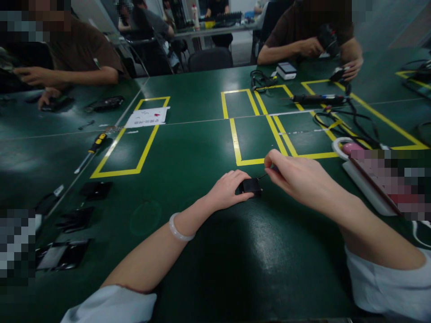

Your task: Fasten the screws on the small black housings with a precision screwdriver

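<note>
A small black box-shaped part rests on the green table in front of me. My left hand grips it from the left, with the thumb on the near side and the fingers over the far side. Just right of it, my right hand is closed in a pinch around a thin dark tool. The tool's slim shaft slants down to the part's upper right corner. Its handle is mostly hidden by my fingers, so its exact kind does not show.
A yellow-and-black screwdriver and several black parts lie at left. Yellow tape marks rectangles beyond my hands. Black cables and a pink object are at right. Two people sit across the table, one holding a dark power tool.
</note>
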A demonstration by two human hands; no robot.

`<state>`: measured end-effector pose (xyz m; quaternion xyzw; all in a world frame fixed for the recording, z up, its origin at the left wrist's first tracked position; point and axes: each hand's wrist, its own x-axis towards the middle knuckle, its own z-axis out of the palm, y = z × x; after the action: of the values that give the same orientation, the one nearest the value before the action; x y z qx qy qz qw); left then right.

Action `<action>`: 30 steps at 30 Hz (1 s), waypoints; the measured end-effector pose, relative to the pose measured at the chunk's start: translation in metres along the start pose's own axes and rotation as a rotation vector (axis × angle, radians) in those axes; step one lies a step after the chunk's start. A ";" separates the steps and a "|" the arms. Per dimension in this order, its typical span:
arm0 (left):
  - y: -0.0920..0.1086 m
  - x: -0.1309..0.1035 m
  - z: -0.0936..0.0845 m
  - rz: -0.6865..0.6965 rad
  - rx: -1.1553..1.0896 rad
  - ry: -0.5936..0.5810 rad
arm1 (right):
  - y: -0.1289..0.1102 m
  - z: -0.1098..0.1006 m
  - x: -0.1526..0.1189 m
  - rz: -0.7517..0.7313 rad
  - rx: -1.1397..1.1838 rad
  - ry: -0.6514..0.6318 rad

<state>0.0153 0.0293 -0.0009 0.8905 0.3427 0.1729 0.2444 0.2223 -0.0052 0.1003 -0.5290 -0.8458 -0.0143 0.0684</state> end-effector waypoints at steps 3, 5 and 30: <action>0.000 0.000 0.000 0.002 0.002 0.005 | -0.001 -0.001 -0.001 -0.009 0.001 -0.003; 0.000 0.000 0.000 0.008 0.003 0.008 | -0.003 -0.002 -0.001 0.001 -0.009 -0.009; -0.001 0.000 0.001 0.016 0.012 0.015 | -0.001 -0.002 0.001 0.017 -0.009 -0.048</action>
<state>0.0155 0.0299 -0.0025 0.8933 0.3382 0.1798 0.2352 0.2214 -0.0048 0.1027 -0.5364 -0.8427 -0.0050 0.0460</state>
